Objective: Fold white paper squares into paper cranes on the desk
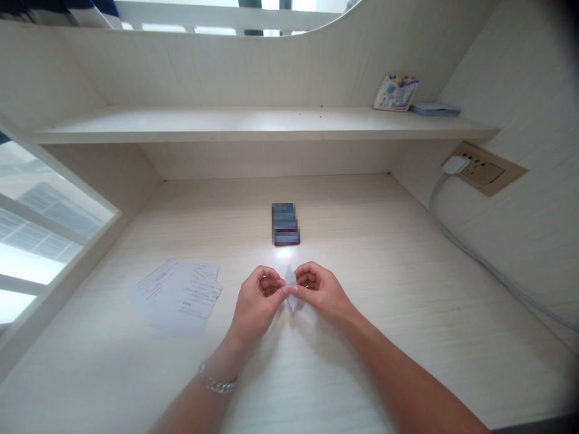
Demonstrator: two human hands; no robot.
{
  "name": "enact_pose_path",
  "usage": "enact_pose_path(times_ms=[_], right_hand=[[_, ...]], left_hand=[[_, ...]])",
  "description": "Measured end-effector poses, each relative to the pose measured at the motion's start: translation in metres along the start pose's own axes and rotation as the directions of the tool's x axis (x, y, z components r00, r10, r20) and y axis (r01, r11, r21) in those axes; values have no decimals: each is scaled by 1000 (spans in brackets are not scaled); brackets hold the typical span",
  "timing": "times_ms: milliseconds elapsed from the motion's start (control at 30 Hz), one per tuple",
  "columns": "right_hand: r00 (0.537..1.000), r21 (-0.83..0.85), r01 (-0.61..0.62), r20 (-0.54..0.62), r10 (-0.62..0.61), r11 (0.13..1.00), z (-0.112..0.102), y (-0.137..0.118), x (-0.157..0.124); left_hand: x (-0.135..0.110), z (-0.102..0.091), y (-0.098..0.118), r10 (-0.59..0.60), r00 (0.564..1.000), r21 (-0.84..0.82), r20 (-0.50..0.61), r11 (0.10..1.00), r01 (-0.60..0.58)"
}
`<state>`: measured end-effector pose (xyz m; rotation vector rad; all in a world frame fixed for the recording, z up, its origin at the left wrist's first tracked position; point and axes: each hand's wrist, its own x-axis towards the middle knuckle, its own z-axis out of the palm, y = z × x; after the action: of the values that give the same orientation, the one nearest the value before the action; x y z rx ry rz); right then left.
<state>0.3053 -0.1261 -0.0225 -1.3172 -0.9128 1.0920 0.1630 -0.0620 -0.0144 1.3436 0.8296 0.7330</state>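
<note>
Between my two hands is a small piece of folded white paper (291, 277), narrow and pointed at its top and bottom. My left hand (259, 300) pinches its left side with thumb and fingertips. From the right, my right hand (322, 290) pinches it the same way, and the two thumbs nearly meet at its middle. The paper is held upright just over the desk (289, 374). Beyond the hands lies a dark phone (284, 224), its screen blurred out. A chain bracelet (218, 381) circles my left wrist.
Loose paper sheets (176, 295) with writing lie to the left. A shelf (217, 120) spans the back, bearing a colourful packet (395, 93) and a flat stack (434, 110). On the right wall a white plug sits in a socket plate (486, 169), its grey cable (488, 265) trailing down.
</note>
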Motion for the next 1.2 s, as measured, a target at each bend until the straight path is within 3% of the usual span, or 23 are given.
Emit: enact_pose_path(times_ms=[233,433,733,1000,1133,1200], right_hand=[[999,76,-12,-40,15,997,4,2,2],[996,101,-87,39,84,991,5,8,1],[994,104,-106,17,105,989,2,0,2],[995,-70,-40,-96,33,997,4,4,3],[962,-251,101,-223,-159,963,8,-3,-4],[949,-329,163,-204,-239,930,10,-6,-7]], left_hand=[[-1,2,-1,4,999,-4,-49,1000,-4],[1,1,-2,14,990,16,-137,1000,-12],[0,3,-2,15,990,-46,-141,999,-22],[-2,7,-2,47,989,-35,-142,998,-52],[-2,8,-3,92,969,30,-229,996,-87],[-3,8,-3,126,960,67,-250,991,-113]])
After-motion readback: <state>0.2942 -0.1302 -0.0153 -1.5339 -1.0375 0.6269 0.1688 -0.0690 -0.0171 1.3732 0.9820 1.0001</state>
